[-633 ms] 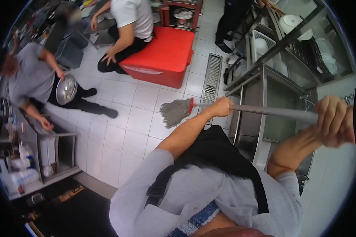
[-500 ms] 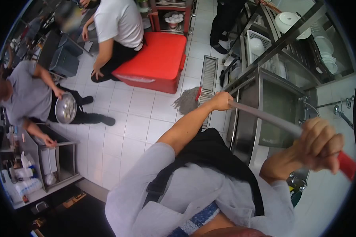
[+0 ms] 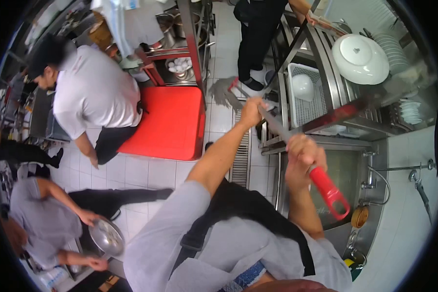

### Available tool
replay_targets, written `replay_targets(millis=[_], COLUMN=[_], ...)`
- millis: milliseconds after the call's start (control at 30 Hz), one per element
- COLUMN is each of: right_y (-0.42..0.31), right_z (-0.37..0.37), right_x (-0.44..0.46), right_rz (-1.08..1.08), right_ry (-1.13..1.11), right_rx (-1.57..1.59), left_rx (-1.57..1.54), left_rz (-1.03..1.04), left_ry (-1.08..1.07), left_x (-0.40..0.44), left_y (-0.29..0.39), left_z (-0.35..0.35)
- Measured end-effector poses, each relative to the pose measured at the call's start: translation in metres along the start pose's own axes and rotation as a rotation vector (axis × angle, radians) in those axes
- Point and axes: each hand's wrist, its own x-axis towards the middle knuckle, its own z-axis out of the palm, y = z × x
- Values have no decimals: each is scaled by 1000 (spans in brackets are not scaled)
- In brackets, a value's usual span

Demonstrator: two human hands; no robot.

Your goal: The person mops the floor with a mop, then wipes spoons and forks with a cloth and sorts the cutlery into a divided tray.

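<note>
Both of my hands grip a mop [image 3: 276, 124] by its long grey handle. My left hand [image 3: 253, 112] wraps around the shaft farther from me, on the mop-head side. Closer in, my right hand [image 3: 304, 156] is closed near the red grip [image 3: 329, 191], which sticks out below it. The grey string mop head [image 3: 224, 92], with its red clamp, lies on the white floor tiles beside the floor drain grate [image 3: 240, 153] and close to a co-worker's dark shoe [image 3: 252, 83].
One person in a white shirt sits on a red box [image 3: 166, 121]. At lower left another holds a metal bowl [image 3: 107, 237]. A third person stands by the dish rack [image 3: 326, 82] at the top. A steel sink [image 3: 338, 175] is to my right.
The mop head has moved away from me along the drain, near the standing person's feet. My right hand has swung inward toward my left. The view has shifted too.
</note>
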Motion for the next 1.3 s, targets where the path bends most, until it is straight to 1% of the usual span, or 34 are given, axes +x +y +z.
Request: replay_targets(millis=[67,100,167,233,267,333,400,433,500,533,567,600,633,667,700,733,767,800,833,867,900,933,967,1033,1067,1100,1167,1200,1267,1300], right_y=[41,84,129,170,189,235,296,317,348,368,385,401,429,460,475,504,535,550,573,575,574,573,583,613,617,624,628,626,623,622], right_z=[9,19,26,31,33,46,52,59,71,63,54,43,26,7,-6,-27,-48,-64,-89,-106,-112,-117,-128,-157,-166,-170,-180,-179,-174,-170], right_x=[21,62,105,141,156,192,235,253,296,303,307,305,298,282,274,246,215,194,162,155,151,153,137,86,56,34,3,0,14,25], right_rz=[47,30,34,75,104,196,150,128,80,99,215,340,377,520,642,747,851,953,1103,1140,1227,1241,1318,1322,1331,1360,1410,1434,1509,1554], right_ry=[-18,-32,-57,-245,-334,-397,-436,-397,-335,-353,-323,-300,-328,-375,-352,-320,-298,-255,-253,-330,-209,-210,-114,8,71,131,244,291,347,365], right_rx=[-22,-47,-61,-213,-283,-281,-409,-493,-656,-683,-574,-462,-430,-399,-396,-380,-373,-364,-339,-493,-402,-493,-457,-457,-459,-490,-560,-582,-609,-603], left_rx=[20,29,10,26,35,8,-70,-36,-77,-104,-40,-119,-93,-78,-258,-275,-307,-239,-249,-238,-326,-407,-310,-108,-88,-122,-101,-93,-149,-231], left_rz=[27,68,37,16,20,21,10,24,-92,-146,-240,-279,-240,-143,-147,-124,-37,39,80,66,67,65,107,191,315,362,402,422,493,518], left_ry=[-96,-69,-44,23,58,100,117,153,313,394,434,490,535,657,626,703,683,616,530,462,464,454,524,635,676,707,608,559,558,516], left_x=[60,113,168,214,234,284,335,369,445,483,505,536,575,616,647,685,717,744,772,792,813,835,858,905,943,966,1004,1026,1070,1090], left_y=[-25,-61,-105,-139,-153,-165,-167,-214,-281,-314,-248,-219,-231,-234,-201,-200,-196,-191,-187,-186,-197,-210,-211,-209,-229,-218,-189,-173,-152,-146], left_z=[-11,-11,-5,-6,-13,-29,-40,-29,-22,-19,-53,-70,-77,-84,-101,-108,-120,-134,-147,-157,-163,-165,-161,-148,-141,-134,-138,-137,-128,-124])
